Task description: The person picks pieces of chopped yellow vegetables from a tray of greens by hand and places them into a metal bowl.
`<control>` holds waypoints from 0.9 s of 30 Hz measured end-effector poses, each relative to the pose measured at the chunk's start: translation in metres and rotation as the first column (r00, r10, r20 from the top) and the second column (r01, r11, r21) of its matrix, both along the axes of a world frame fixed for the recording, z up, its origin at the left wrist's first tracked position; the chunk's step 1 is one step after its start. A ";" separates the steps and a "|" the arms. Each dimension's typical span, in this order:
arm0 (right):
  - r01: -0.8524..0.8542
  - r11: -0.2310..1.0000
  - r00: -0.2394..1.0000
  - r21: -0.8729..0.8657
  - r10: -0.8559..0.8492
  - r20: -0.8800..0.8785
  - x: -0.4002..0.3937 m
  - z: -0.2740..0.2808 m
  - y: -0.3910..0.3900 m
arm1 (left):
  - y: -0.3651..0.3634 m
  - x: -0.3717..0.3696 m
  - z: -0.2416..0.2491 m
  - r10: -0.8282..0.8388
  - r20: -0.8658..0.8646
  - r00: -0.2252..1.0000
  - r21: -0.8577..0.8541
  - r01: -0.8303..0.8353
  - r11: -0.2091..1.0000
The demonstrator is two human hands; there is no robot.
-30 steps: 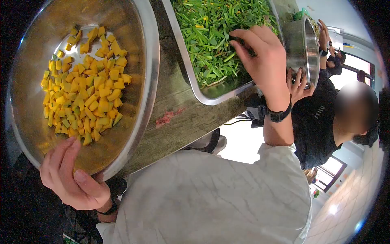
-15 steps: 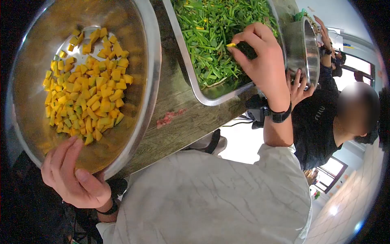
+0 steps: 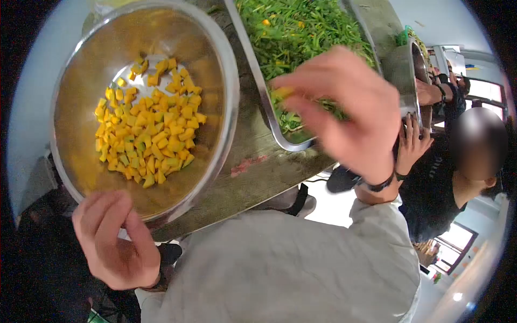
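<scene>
A wide metal bowl (image 3: 229, 86) holds many diced pumpkin pieces (image 3: 142, 129). My left hand (image 3: 116, 242) is at its near rim, fingers curled over the edge with the thumb close by. My right hand (image 3: 344, 110), blurred by motion, hovers over the near part of a metal tray (image 3: 261, 86). Thumb and forefinger pinch a small yellow pumpkin piece (image 3: 284, 92). Chopped green leafy vegetables (image 3: 301, 37) fill the tray, with a few yellow bits among them. My right hand hides part of the tray.
A pinkish-red smear (image 3: 247, 164) marks the wooden table (image 3: 258, 180) between bowl and tray. To the right, another person in a black shirt (image 3: 431, 183) has a hand (image 3: 413, 142) at a steel pot (image 3: 401, 70).
My right hand has come back toward me and lower over the tray, still pinching the yellow piece. My left fingers have drawn back slightly toward the bowl's rim. The whole view has shifted.
</scene>
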State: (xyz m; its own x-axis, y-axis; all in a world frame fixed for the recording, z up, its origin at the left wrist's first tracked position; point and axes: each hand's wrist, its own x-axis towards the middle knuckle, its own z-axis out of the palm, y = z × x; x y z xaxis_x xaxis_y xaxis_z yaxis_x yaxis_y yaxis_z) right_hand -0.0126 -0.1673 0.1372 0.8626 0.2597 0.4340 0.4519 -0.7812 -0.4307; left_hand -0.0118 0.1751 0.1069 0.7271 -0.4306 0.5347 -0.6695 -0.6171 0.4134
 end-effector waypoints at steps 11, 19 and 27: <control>0.112 0.966 0.975 -0.231 -0.152 -0.163 0.004 -0.052 -0.055 | -0.030 0.019 -0.008 -0.090 -0.187 0.978 0.075 0.105 0.992; 0.090 0.972 0.980 -0.217 -0.125 -0.154 -0.031 -0.048 -0.075 | -0.033 0.020 -0.003 -0.084 -0.255 0.963 0.138 0.123 0.983; 0.283 0.892 0.922 -0.351 -0.354 -0.156 -0.041 -0.062 -0.060 | -0.031 0.018 -0.006 -0.069 -0.273 0.960 0.128 0.107 0.986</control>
